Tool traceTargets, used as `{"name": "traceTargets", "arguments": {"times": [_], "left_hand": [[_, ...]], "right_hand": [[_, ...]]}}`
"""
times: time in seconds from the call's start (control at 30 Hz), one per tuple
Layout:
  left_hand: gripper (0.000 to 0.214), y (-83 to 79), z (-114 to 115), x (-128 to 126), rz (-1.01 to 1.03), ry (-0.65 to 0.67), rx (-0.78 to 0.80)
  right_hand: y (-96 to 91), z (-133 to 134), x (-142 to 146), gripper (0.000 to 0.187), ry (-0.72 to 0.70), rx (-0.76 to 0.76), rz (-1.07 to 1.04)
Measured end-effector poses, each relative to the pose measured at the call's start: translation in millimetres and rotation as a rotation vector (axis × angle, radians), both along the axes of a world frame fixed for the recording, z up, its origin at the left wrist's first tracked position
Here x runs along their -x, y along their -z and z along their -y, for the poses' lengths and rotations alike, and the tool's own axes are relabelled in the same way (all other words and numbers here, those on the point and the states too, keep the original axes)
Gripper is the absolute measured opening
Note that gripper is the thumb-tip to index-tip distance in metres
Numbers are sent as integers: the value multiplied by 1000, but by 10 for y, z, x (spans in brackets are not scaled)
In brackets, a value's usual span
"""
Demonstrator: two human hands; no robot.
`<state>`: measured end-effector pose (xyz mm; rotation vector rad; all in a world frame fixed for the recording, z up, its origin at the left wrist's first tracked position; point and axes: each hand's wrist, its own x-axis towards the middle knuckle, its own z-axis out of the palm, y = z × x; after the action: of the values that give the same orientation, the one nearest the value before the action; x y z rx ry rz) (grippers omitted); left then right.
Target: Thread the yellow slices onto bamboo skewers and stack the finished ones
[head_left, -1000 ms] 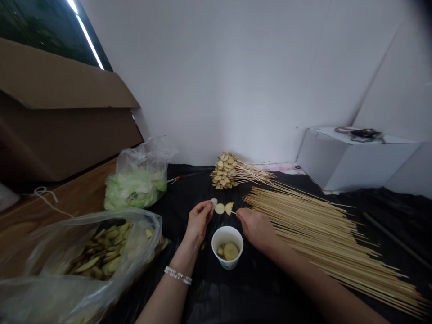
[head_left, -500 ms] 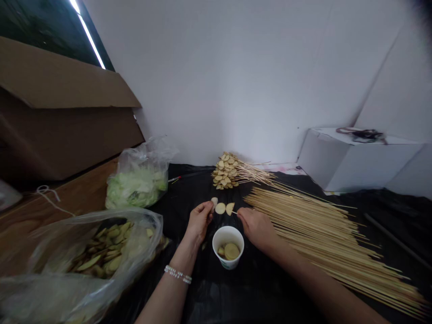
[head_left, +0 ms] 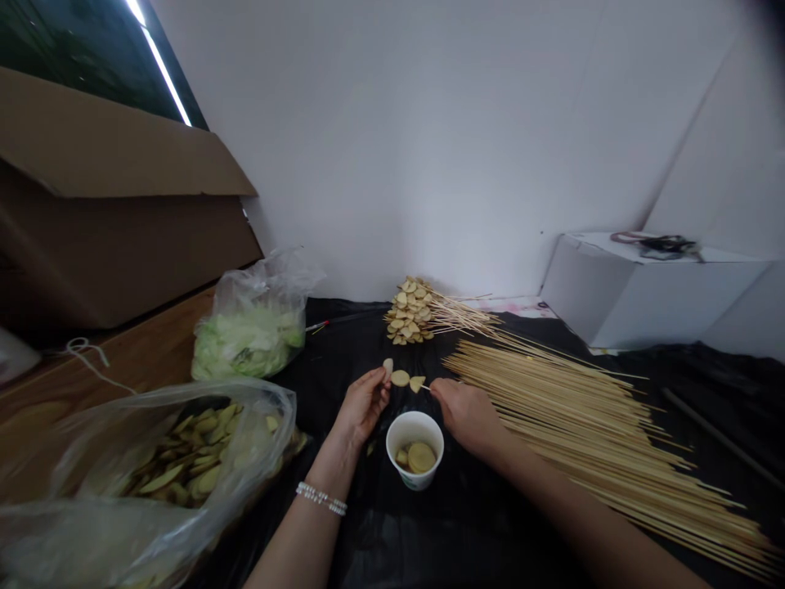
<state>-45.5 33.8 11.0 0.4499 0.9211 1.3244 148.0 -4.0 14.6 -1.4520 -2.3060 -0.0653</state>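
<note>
My left hand, with a beaded bracelet at its wrist, pinches a pale potato slice at the left end of a skewer. Two more potato slices sit along that skewer between my hands. The skewer's bare stick runs into the closed fingers of my right hand; most of it is hidden there. Just below, between my wrists, stands a white paper cup with several potato slices inside. Beyond my hands lies a pile of filled potato skewers.
Many bare bamboo skewers spread across the right side of the black table cover. On the left are a clear bag of potato slices and a bag of pale green vegetable. A cardboard box and a white box stand behind.
The potato slices on the skewer have turned and now appear flatter, seen more edge-on. Both hands stay in nearly the same place, still holding the skewer and the slice.
</note>
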Motion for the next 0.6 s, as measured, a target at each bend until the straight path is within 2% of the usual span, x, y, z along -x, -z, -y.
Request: {"name": "traceTargets", "arguments": {"times": [0.6], "left_hand": [[15,-72,26,2,-25,64,-17]], "right_hand": [[13,-55,-54,26,-67,1,24]]}}
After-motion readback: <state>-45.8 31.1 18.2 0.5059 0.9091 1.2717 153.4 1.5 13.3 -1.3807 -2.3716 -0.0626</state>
